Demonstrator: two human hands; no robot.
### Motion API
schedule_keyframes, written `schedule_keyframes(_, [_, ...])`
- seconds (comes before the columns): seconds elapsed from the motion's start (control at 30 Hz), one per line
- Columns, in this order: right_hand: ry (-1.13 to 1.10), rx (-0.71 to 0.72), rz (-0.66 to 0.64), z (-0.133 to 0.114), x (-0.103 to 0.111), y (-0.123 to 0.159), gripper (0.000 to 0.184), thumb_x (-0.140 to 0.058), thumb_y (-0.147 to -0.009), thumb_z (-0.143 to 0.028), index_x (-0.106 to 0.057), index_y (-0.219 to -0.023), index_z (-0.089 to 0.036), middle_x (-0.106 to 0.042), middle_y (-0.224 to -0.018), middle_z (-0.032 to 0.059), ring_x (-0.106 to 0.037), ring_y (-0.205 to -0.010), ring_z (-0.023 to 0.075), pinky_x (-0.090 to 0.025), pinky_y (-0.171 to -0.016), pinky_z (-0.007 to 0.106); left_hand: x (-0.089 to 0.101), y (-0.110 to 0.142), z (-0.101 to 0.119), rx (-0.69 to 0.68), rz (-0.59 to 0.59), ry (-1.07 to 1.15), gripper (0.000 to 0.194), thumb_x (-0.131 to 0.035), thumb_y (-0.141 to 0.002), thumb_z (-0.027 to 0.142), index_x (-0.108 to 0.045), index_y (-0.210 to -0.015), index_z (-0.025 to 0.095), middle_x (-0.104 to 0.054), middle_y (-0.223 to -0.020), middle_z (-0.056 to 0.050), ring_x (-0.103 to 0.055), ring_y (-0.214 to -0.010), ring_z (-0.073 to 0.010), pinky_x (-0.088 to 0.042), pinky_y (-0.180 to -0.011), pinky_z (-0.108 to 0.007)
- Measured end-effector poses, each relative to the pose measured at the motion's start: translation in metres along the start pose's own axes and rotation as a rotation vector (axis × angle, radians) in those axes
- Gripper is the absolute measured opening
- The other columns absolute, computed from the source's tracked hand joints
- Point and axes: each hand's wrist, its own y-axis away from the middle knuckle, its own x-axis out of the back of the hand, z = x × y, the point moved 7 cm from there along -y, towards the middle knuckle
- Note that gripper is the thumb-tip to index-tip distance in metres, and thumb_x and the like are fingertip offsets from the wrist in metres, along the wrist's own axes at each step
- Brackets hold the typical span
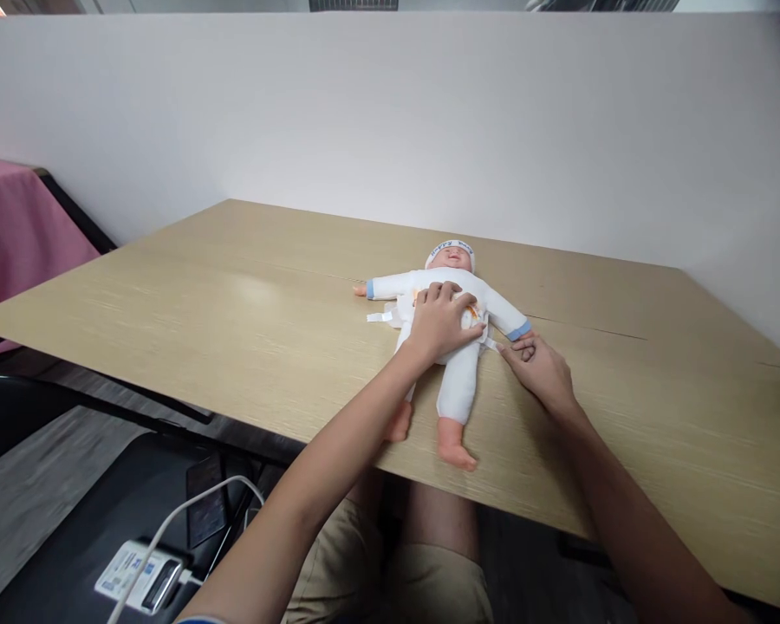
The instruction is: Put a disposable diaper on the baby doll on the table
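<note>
A baby doll in a white suit with blue cuffs lies on its back on the table, its head away from me. A white diaper is around its middle, mostly covered by my hand. One diaper tab sticks out flat to the left. My left hand lies over the doll's belly and the diaper front, fingers spread. On the other side, my right hand pinches the end of the right diaper tab, close to the doll's hand.
The wooden table reaches back to a white partition. Below its left edge, a black chair bears a phone, a white power bank and a cable. Pink cloth hangs at far left.
</note>
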Motion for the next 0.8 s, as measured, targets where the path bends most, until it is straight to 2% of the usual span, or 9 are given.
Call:
schedule_keyframes(0.13, [0.031, -0.021, -0.040, 0.002, -0.004, -0.004, 0.052, -0.065, -0.081, -0.076, -0.072, -0.094, -0.026, -0.078, -0.101, 0.0129, -0.069, -0.091, 0.0345, -0.048, -0.078, 0.043, -0.002, -0.001, -0.001, 0.003, -0.009, 0.005, 0.049, -0.074, -0.093, 0.061, -0.076, -0.130, 0.030, -0.064, -0.144, -0.009, -0.049, -0.133, -0.0346, -0.037, -0.113, -0.050])
schedule_keyframes(0.27, [0.032, -0.027, -0.088, 0.003, -0.009, -0.008, 0.049, -0.064, -0.080, -0.074, -0.071, -0.084, -0.026, -0.074, -0.084, 0.0108, -0.066, -0.081, 0.0325, -0.045, -0.074, 0.042, -0.002, -0.002, -0.001, 0.008, -0.025, -0.001, 0.052, -0.077, -0.089, 0.062, -0.075, -0.131, 0.030, -0.063, -0.143, -0.010, -0.048, -0.133, -0.0355, -0.038, -0.113, -0.051])
schedule_keyframes(0.37, [-0.109, 0.025, -0.168, 0.000, -0.010, -0.010, 0.048, -0.061, -0.082, -0.072, -0.069, -0.075, -0.025, -0.070, -0.077, 0.0077, -0.063, -0.078, 0.0289, -0.044, -0.074, 0.039, -0.002, -0.003, 0.000, 0.015, -0.044, -0.005, 0.056, -0.079, -0.087, 0.063, -0.075, -0.132, 0.030, -0.062, -0.143, -0.010, -0.048, -0.133, -0.0357, -0.038, -0.113, -0.051])
schedule_keyframes(0.5, [-0.425, 0.036, -0.259, -0.007, 0.002, -0.020, 0.054, -0.064, -0.082, -0.078, -0.067, -0.078, -0.024, -0.064, -0.074, 0.0019, -0.056, -0.071, 0.0214, -0.041, -0.067, 0.033, -0.001, -0.003, -0.001, 0.025, -0.064, -0.017, 0.062, -0.079, -0.085, 0.066, -0.073, -0.136, 0.031, -0.061, -0.144, -0.010, -0.049, -0.130, -0.0361, -0.040, -0.112, -0.051])
schedule_keyframes(0.6, [-0.561, 0.048, -0.312, -0.028, 0.013, -0.033, 0.058, -0.071, -0.079, -0.081, -0.066, -0.078, -0.023, -0.059, -0.069, -0.0007, -0.049, -0.065, 0.0178, -0.037, -0.063, 0.031, -0.001, -0.003, -0.003, 0.022, -0.072, -0.024, 0.073, -0.079, -0.085, 0.067, -0.067, -0.146, 0.031, -0.061, -0.144, -0.011, -0.049, -0.130, -0.0371, -0.040, -0.113, -0.052])
schedule_keyframes(0.7, [-0.581, 0.117, -0.347, -0.065, 0.015, -0.047, 0.059, -0.072, -0.080, -0.082, -0.065, -0.076, -0.023, -0.055, -0.067, -0.0015, -0.044, -0.062, 0.0161, -0.035, -0.060, 0.031, -0.002, -0.004, -0.004, 0.022, -0.067, -0.021, 0.083, -0.078, -0.084, 0.068, -0.060, -0.155, 0.030, -0.060, -0.145, -0.011, -0.049, -0.130, -0.0382, -0.040, -0.113, -0.053])
schedule_keyframes(0.8, [-0.554, 0.232, -0.360, -0.107, 0.006, -0.054, 0.056, -0.069, -0.084, -0.078, -0.063, -0.075, -0.023, -0.061, -0.070, 0.0004, -0.050, -0.066, 0.0180, -0.040, -0.063, 0.031, -0.004, -0.004, -0.006, 0.033, -0.063, -0.022, 0.092, -0.079, -0.082, 0.067, -0.054, -0.160, 0.026, -0.061, -0.144, -0.013, -0.049, -0.131, -0.0392, -0.040, -0.113, -0.053])
